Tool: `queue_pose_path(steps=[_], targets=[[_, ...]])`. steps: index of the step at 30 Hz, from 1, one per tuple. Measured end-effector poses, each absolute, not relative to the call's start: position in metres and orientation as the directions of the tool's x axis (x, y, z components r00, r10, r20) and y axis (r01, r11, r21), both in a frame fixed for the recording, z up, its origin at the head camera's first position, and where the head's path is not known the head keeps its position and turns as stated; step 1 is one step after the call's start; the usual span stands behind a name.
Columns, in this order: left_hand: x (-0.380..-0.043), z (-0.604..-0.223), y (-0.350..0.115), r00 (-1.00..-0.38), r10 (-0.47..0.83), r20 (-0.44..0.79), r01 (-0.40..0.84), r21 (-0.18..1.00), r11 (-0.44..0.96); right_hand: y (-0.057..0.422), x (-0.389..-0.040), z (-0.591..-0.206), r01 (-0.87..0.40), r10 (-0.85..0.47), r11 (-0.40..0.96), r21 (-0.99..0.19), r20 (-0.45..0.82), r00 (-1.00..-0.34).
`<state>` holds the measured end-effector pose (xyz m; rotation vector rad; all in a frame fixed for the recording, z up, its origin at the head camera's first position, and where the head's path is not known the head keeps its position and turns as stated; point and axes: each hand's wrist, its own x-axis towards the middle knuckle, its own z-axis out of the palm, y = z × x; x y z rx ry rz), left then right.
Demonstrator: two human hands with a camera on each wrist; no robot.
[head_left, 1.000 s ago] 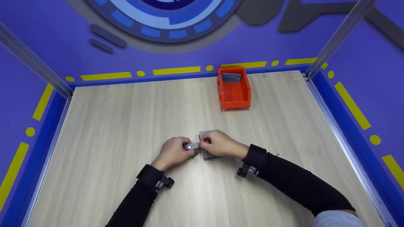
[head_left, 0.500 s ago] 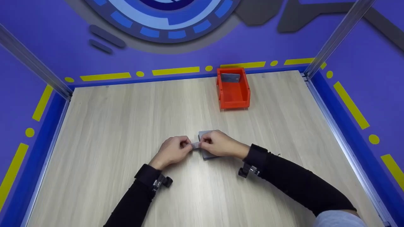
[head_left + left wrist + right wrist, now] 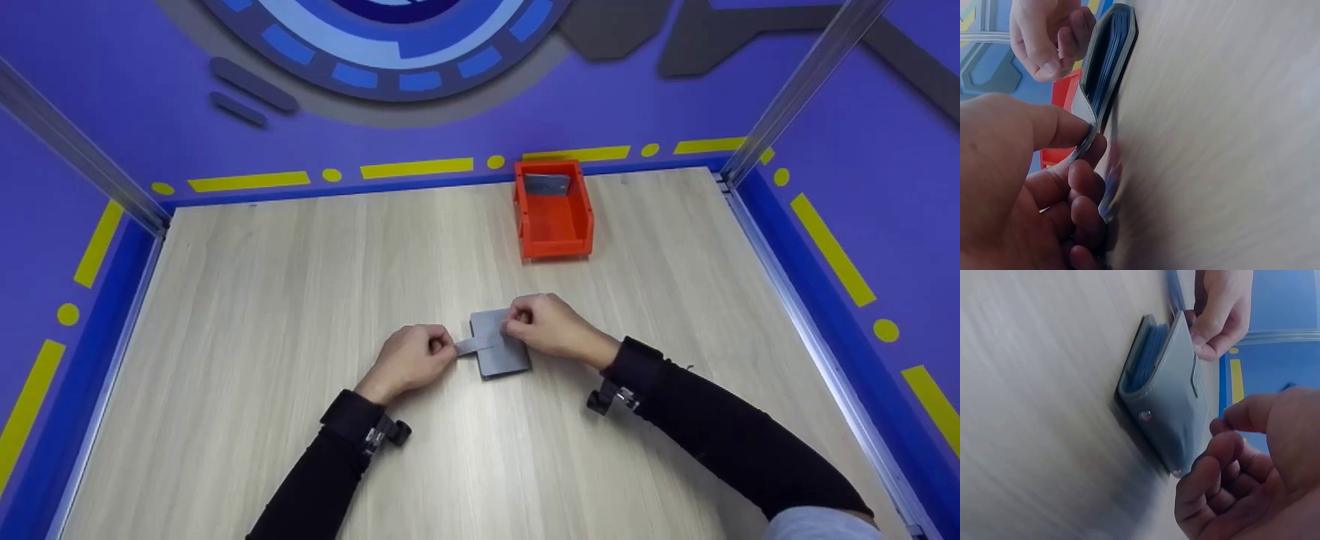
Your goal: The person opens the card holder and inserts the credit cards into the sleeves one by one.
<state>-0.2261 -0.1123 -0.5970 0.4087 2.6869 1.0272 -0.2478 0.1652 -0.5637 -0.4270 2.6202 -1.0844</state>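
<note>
A grey card holder (image 3: pixel 504 358) lies on the wooden table, with a stack of inner sleeves (image 3: pixel 1113 53) along its side in the left wrist view. Its narrow strap (image 3: pixel 471 346) sticks out to the left. My left hand (image 3: pixel 411 361) pinches the strap's end between thumb and forefinger. Over the holder's upper right part is my right hand (image 3: pixel 553 327), its fingers loosely curled and holding nothing. From the right wrist, the right hand (image 3: pixel 1252 467) appears apart from the holder (image 3: pixel 1171 399), whose spine carries two small studs.
A red open-fronted bin (image 3: pixel 556 249) stands at the back of the table, right of centre. Inside it, a flat grey piece (image 3: pixel 547 184) leans against the rear wall. Blue printed panels (image 3: pixel 420 135) enclose the table at the back and sides.
My left fingers have moved over the strap's end, covering its round stud. The right hand has let go of the strap and shifted right and slightly up, uncovering more of the card holder.
</note>
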Motion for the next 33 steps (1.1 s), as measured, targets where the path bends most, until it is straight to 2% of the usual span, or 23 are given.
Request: queue_pose_path(steps=[6,10,15,22,29,33], targets=[[-0.226,-0.599,-0.111,-0.935,0.334,-0.12,0.171,0.672,0.721,0.174,-0.249,-0.559,-0.1,-0.25,0.786,-0.61,-0.166,-0.954],[-0.225,-0.598,-0.11,-0.938,0.325,-0.121,0.166,0.668,0.725,0.173,-0.248,-0.562,-0.078,-0.235,0.821,-0.566,-0.209,-0.949],[-0.225,-0.597,-0.109,-0.939,0.323,-0.115,0.172,0.656,0.735,0.168,-0.246,-0.565,0.014,-0.222,0.791,-0.612,-0.308,-0.925],[-0.225,-0.597,-0.109,-0.94,0.319,-0.123,0.167,0.65,0.741,0.162,-0.246,-0.565,0.063,-0.195,0.765,-0.641,-0.324,-0.926],[-0.225,-0.598,-0.108,-0.941,0.317,-0.119,0.165,0.655,0.737,0.161,-0.246,-0.565,0.207,-0.18,0.671,-0.712,-0.427,-0.886],[-0.225,-0.598,-0.108,-0.941,0.319,-0.111,0.175,0.648,0.742,0.16,-0.246,-0.565,0.231,-0.183,0.651,-0.723,-0.445,-0.877]])
